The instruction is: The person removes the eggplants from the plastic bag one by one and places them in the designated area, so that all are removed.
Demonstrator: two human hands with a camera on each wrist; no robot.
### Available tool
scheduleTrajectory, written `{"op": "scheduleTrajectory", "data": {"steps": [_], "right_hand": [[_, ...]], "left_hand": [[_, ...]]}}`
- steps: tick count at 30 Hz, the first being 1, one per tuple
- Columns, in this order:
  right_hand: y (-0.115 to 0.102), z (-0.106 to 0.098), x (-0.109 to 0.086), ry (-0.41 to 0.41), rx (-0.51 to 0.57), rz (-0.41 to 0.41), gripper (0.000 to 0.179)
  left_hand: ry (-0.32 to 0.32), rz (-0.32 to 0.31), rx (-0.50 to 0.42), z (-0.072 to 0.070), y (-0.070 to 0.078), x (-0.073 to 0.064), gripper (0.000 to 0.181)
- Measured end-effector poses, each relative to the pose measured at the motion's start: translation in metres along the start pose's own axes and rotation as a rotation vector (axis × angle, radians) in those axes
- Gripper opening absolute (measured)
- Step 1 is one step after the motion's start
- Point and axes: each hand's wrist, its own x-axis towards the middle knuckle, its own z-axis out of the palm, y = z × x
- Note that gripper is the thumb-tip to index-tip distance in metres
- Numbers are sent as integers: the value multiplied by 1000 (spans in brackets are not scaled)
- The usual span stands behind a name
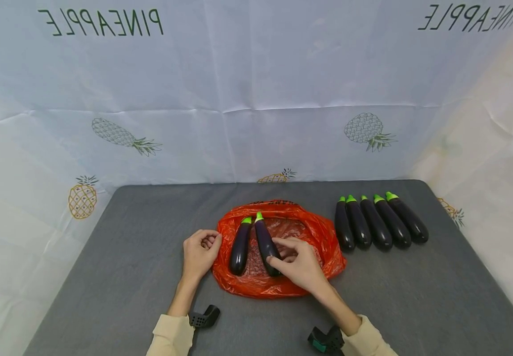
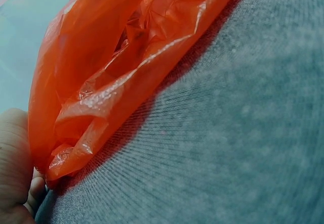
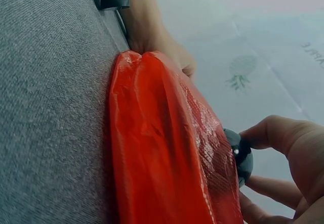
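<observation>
A red plastic bag (image 1: 278, 291) lies spread wide on the table, its rim rolled outward. Inside it one eggplant (image 1: 239, 249) rests on the left. Beside that one, my right hand (image 1: 300, 262) grips a second eggplant (image 1: 265, 242), thumb on one side and fingers on the other, near its thick lower end. In the right wrist view the rounded end of this eggplant (image 3: 242, 158) shows between thumb and fingers, above the bag's edge. My left hand (image 1: 200, 252) pinches the bag's left rim; the left wrist view shows the thumb (image 2: 14, 158) against the gathered red plastic (image 2: 101, 102).
Several eggplants (image 1: 378, 225) lie in a slanted row to the right of the bag, green stem ends pointing away. A grey cloth (image 1: 118, 277) covers the table. Behind it hangs a white curtain (image 1: 238, 143) printed with pineapples.
</observation>
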Motion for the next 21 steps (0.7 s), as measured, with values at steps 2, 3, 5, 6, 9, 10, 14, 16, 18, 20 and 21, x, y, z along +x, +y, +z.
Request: {"op": "scheduleTrajectory", "data": {"steps": [2, 3, 5, 6, 9, 10, 14, 16, 18, 20, 21], "right_hand": [[-1, -2, 0, 2, 10, 0, 46], [-1, -3, 0, 6, 9, -3, 46], [-2, -6, -1, 6, 11, -5, 46], [-2, -8, 0, 5, 13, -6, 47], [-4, -13, 0, 5, 19, 4, 48], [-5, -14, 0, 4, 25, 7, 48], [-7, -21, -1, 16, 23, -7, 47], [-7, -24, -1, 27, 12, -18, 47], [-8, -27, -2, 37, 0, -24, 46], [-8, -30, -3, 47, -11, -26, 46], [-8, -31, -3, 52, -17, -28, 46]], "left_hand": [[2, 2, 1, 0, 0, 0, 8], [2, 3, 1, 0, 0, 0, 8], [2, 4, 1, 1, -1, 0, 8], [2, 5, 0, 1, -1, 0, 8], [5, 9, -4, 1, -1, 0, 8], [6, 11, -6, 0, -2, 0, 8], [7, 12, -10, 0, -2, -1, 8], [6, 9, -10, 0, -2, -1, 7], [5, 8, -9, 1, -2, -1, 7], [5, 7, -7, 1, -3, -1, 8], [6, 8, -5, 1, -3, -1, 8]]}}
